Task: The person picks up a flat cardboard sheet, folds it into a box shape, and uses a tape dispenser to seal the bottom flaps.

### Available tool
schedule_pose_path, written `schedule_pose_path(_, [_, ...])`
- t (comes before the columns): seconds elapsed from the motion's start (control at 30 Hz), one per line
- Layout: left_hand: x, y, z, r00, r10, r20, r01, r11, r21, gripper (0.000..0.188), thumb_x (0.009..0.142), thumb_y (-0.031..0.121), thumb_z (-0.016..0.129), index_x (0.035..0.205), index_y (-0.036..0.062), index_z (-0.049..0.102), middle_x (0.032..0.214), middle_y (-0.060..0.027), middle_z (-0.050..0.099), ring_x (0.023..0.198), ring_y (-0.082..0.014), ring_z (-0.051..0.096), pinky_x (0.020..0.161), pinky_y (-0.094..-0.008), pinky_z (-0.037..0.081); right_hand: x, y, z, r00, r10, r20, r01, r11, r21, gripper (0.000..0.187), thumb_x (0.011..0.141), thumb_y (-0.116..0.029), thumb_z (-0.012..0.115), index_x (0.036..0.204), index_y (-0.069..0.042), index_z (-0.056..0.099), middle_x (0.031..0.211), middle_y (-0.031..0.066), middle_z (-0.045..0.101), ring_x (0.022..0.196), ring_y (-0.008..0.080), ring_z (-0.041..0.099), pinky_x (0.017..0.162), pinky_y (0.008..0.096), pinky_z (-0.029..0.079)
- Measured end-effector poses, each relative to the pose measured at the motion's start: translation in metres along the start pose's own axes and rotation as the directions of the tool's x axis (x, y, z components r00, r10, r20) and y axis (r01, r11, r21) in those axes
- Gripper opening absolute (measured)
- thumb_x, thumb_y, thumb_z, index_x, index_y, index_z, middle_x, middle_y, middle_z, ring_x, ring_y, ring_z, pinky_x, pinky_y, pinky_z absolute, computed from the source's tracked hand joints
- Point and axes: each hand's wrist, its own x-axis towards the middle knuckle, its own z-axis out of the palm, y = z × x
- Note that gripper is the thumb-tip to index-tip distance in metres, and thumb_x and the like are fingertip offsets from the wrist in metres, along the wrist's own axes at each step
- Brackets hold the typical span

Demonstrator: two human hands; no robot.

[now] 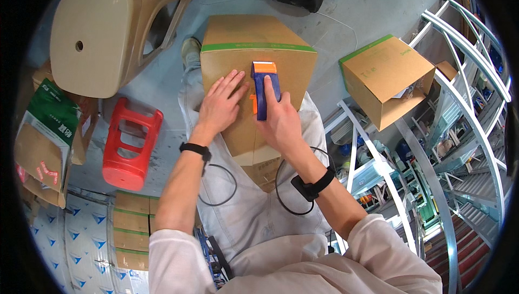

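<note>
Fingers of our right hand curl round a blue-and-orange plastic tape dispenser sitting on a green-striped brown cardboard box, and our left hand just lies open on the same box

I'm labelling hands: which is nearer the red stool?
Left. The left hand is right of the red stool; the right hand, holding the blue tool, is farther right.

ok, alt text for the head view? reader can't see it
A person's right hand grips a blue-and-orange handheld tool on a cardboard box between their legs; the left hand lies on the same box. A beige stool and red stool are at left, an open carton and metal frames at right.
</note>
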Motion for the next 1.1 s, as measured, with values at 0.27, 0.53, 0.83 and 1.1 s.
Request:
schedule_pose_path(0.27, [0.115, -0.013, -0.037, 0.959, 0.010, -0.284, -0.019, 0.999, -0.030, 0.042, 0.092, 0.024, 0.069, 0.131, 0.0092, 0.066, 0.136, -0.0122, 0.063, 0.126, -0.0341, 0.059, 0.106, -0.0458, 0.047, 0.000, 0.000, 0.017, 0.999, 0.001, -0.033, 0.000, 1.000, 0.012, 0.108, 0.071, -0.011, 0.085, 0.162, -0.009, 0.027, 0.103, 0.0241, 0.051, 0.083, 0.0423, 0.065, 0.071, 0.0459, 0.058])
schedule_pose_path(0.53, [0.156, -0.026, -0.014, 0.981, 0.031, 0.189, -0.031, 1.000, 0.001, 0.058, 0.097, 0.065, 0.053, 0.117, 0.0140, 0.071, 0.101, -0.0145, 0.075, 0.098, -0.0364, 0.070, 0.084, -0.0485, 0.055, -0.003, 0.006, 0.030, 0.998, 0.029, -0.051, -0.026, 0.999, 0.042, 0.109, 0.073, -0.013, 0.084, 0.164, -0.013, 0.023, 0.105, 0.0223, 0.050, 0.087, 0.0433, 0.064, 0.073, 0.0473, 0.057])
schedule_pose_path(0.83, [0.148, -0.017, -0.027, 0.950, -0.141, 0.278, 0.116, 0.988, 0.104, 0.068, 0.093, 0.072, 0.053, 0.130, 0.0182, 0.071, 0.109, -0.0147, 0.076, 0.104, -0.0355, 0.070, 0.092, -0.0468, 0.055, 0.008, 0.013, 0.054, 0.973, 0.000, -0.230, 0.087, 0.925, 0.371, 0.086, 0.083, -0.031, 0.072, 0.159, -0.010, 0.037, 0.097, 0.0254, 0.057, 0.082, 0.0431, 0.064, 0.072, 0.0499, 0.055])
schedule_pose_path(1.1, [0.146, -0.023, -0.027, 0.964, -0.073, 0.256, 0.016, 0.976, 0.218, 0.068, 0.094, 0.073, 0.050, 0.133, 0.0207, 0.070, 0.119, -0.0173, 0.073, 0.113, -0.0402, 0.067, 0.097, -0.0507, 0.053, -0.009, 0.020, 0.072, 0.950, -0.002, -0.311, 0.087, 0.962, 0.259, 0.084, 0.081, -0.033, 0.070, 0.159, -0.019, 0.039, 0.081, 0.0248, 0.063, 0.071, 0.0453, 0.067, 0.067, 0.0535, 0.055])
